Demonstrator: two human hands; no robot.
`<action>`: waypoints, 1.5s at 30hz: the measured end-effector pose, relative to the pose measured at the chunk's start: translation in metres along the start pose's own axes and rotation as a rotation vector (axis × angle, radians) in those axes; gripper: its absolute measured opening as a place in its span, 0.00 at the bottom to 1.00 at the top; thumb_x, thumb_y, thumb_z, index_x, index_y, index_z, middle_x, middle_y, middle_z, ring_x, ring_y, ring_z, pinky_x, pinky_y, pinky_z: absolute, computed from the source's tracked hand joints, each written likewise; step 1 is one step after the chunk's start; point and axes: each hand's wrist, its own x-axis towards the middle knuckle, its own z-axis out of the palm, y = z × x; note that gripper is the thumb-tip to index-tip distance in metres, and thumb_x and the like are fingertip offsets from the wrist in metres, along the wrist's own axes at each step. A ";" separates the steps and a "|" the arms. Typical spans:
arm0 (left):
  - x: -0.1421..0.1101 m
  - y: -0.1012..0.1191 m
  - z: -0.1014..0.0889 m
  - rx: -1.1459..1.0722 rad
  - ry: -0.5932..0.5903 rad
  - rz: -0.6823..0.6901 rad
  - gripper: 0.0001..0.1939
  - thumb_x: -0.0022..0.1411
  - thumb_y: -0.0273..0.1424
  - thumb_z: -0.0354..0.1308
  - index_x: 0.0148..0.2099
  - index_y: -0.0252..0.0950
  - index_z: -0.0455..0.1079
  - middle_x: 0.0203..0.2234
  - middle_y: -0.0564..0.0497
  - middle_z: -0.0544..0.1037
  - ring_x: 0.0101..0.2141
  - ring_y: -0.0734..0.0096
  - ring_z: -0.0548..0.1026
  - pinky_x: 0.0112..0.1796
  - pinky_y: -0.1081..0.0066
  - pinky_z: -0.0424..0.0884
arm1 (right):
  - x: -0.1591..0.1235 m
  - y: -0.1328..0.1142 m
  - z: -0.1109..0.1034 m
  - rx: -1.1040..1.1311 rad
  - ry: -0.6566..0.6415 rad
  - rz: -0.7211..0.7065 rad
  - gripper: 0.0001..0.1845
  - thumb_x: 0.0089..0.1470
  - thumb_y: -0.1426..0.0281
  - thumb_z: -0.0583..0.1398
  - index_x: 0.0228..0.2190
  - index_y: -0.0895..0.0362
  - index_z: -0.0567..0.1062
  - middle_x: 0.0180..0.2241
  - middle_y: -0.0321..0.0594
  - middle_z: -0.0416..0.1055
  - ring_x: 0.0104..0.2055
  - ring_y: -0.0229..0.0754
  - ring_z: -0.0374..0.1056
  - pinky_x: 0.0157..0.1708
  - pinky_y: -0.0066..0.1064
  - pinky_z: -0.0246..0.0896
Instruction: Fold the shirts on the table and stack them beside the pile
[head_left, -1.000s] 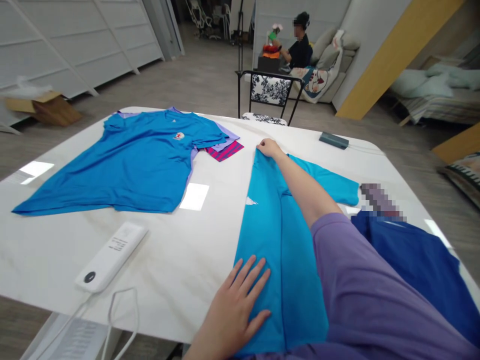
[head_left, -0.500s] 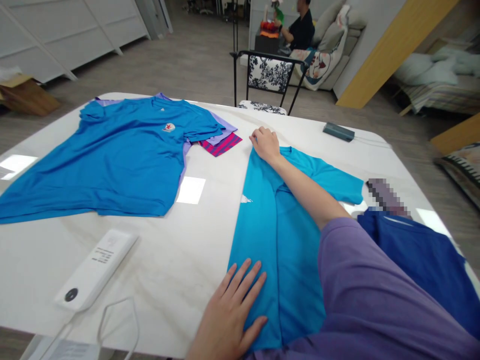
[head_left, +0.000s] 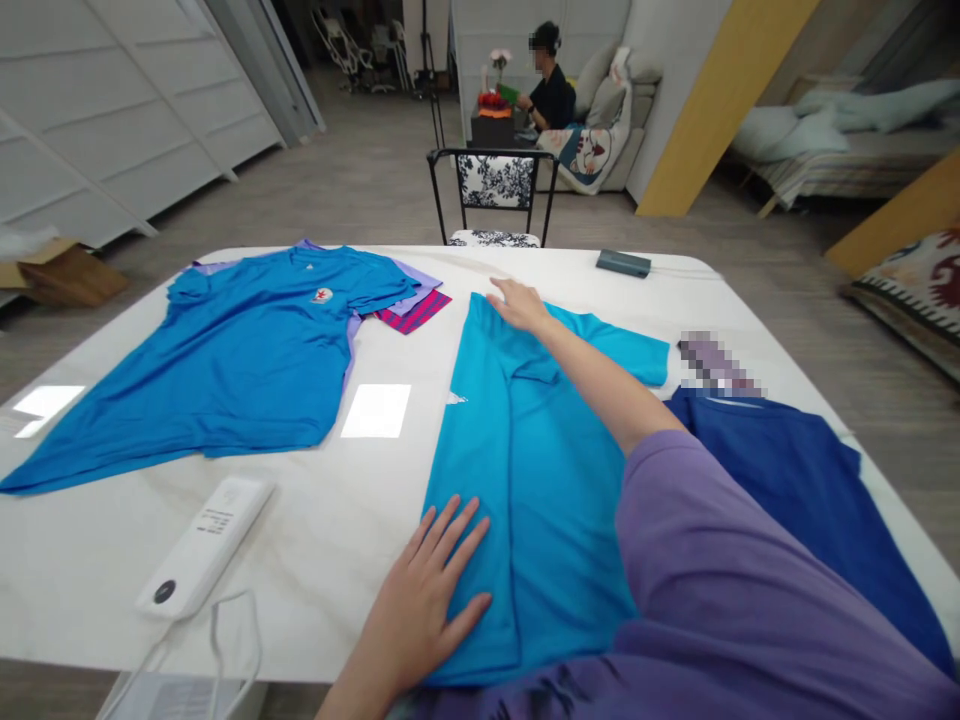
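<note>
Pressing flat, open: left hand (head_left: 435,585) and right hand (head_left: 517,305) on turquoise shirt (head_left: 525,460).

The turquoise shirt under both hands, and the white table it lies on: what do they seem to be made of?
The turquoise shirt looks like thin, smooth synthetic sports knit: faint sheen, lying flat with soft folds under the left hand and right hand. The table looks like polished stone or a glossy marble-look top: faint veining, bright mirror-like reflections.
</note>
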 end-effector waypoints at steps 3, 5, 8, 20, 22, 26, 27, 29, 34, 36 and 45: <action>0.004 0.011 -0.005 -0.011 0.070 -0.017 0.43 0.78 0.42 0.59 0.87 0.58 0.47 0.83 0.51 0.58 0.80 0.41 0.59 0.77 0.33 0.63 | -0.045 0.058 -0.051 -0.079 0.068 0.221 0.30 0.78 0.58 0.53 0.71 0.59 0.73 0.73 0.59 0.68 0.73 0.63 0.67 0.74 0.59 0.60; 0.014 0.035 -0.003 -0.050 0.143 -0.048 0.35 0.77 0.38 0.59 0.82 0.52 0.61 0.77 0.43 0.69 0.74 0.42 0.69 0.72 0.37 0.71 | -0.085 0.101 -0.080 -0.177 0.044 0.383 0.29 0.75 0.61 0.57 0.68 0.62 0.75 0.71 0.64 0.68 0.71 0.67 0.69 0.72 0.60 0.63; 0.038 0.091 0.007 -0.159 0.121 0.020 0.23 0.76 0.35 0.60 0.70 0.46 0.74 0.62 0.41 0.79 0.60 0.48 0.79 0.61 0.46 0.79 | -0.147 0.151 -0.107 -0.277 0.008 0.582 0.30 0.71 0.61 0.63 0.66 0.67 0.76 0.70 0.70 0.67 0.72 0.72 0.67 0.72 0.62 0.62; 0.074 0.208 0.061 -0.011 -0.062 0.425 0.34 0.70 0.59 0.68 0.69 0.48 0.71 0.56 0.44 0.78 0.53 0.49 0.77 0.54 0.49 0.73 | -0.251 0.173 -0.119 -0.232 -0.088 0.590 0.32 0.65 0.66 0.65 0.66 0.66 0.73 0.69 0.69 0.69 0.75 0.70 0.63 0.75 0.64 0.57; 0.070 0.212 0.064 0.039 -0.049 0.419 0.22 0.73 0.47 0.69 0.63 0.46 0.75 0.53 0.45 0.80 0.51 0.51 0.78 0.51 0.52 0.73 | -0.257 0.171 -0.119 -0.196 -0.068 0.570 0.29 0.67 0.67 0.62 0.66 0.63 0.72 0.64 0.67 0.74 0.68 0.67 0.71 0.71 0.60 0.63; 0.064 0.215 0.062 -0.078 0.035 0.324 0.06 0.76 0.33 0.63 0.52 0.42 0.77 0.45 0.47 0.82 0.45 0.56 0.81 0.47 0.55 0.73 | -0.262 0.169 -0.119 -0.016 0.051 0.526 0.24 0.68 0.66 0.59 0.63 0.58 0.70 0.52 0.58 0.80 0.53 0.59 0.78 0.57 0.50 0.75; 0.063 0.214 0.059 -0.139 0.079 0.289 0.07 0.77 0.31 0.61 0.53 0.42 0.77 0.44 0.48 0.83 0.44 0.57 0.81 0.46 0.56 0.73 | -0.261 0.168 -0.119 0.068 0.109 0.524 0.23 0.67 0.66 0.60 0.61 0.57 0.70 0.48 0.55 0.81 0.49 0.58 0.78 0.54 0.48 0.77; 0.062 0.209 0.047 -0.259 0.188 0.230 0.13 0.77 0.27 0.57 0.59 0.42 0.77 0.45 0.48 0.84 0.44 0.59 0.82 0.46 0.57 0.73 | -0.256 0.166 -0.121 0.241 0.217 0.538 0.23 0.64 0.67 0.62 0.60 0.54 0.69 0.40 0.48 0.78 0.42 0.55 0.76 0.47 0.46 0.78; 0.043 0.180 0.002 -0.444 0.371 0.175 0.17 0.76 0.23 0.56 0.57 0.44 0.80 0.40 0.50 0.84 0.39 0.63 0.81 0.42 0.62 0.72 | -0.204 0.154 -0.135 0.476 0.358 0.551 0.29 0.59 0.70 0.63 0.61 0.51 0.69 0.39 0.41 0.71 0.36 0.49 0.71 0.38 0.45 0.80; 0.027 0.165 -0.011 -0.507 0.423 0.150 0.15 0.76 0.23 0.57 0.54 0.44 0.81 0.38 0.51 0.84 0.38 0.65 0.81 0.40 0.63 0.73 | -0.169 0.145 -0.141 0.491 0.381 0.510 0.28 0.58 0.70 0.64 0.60 0.53 0.71 0.41 0.43 0.71 0.39 0.49 0.72 0.40 0.48 0.81; -0.036 0.114 -0.009 -0.606 0.594 0.024 0.12 0.72 0.23 0.64 0.51 0.46 0.78 0.34 0.55 0.85 0.34 0.66 0.84 0.36 0.63 0.79 | 0.000 0.026 -0.117 0.379 0.268 0.328 0.29 0.60 0.74 0.66 0.62 0.62 0.73 0.53 0.50 0.75 0.57 0.56 0.75 0.60 0.62 0.76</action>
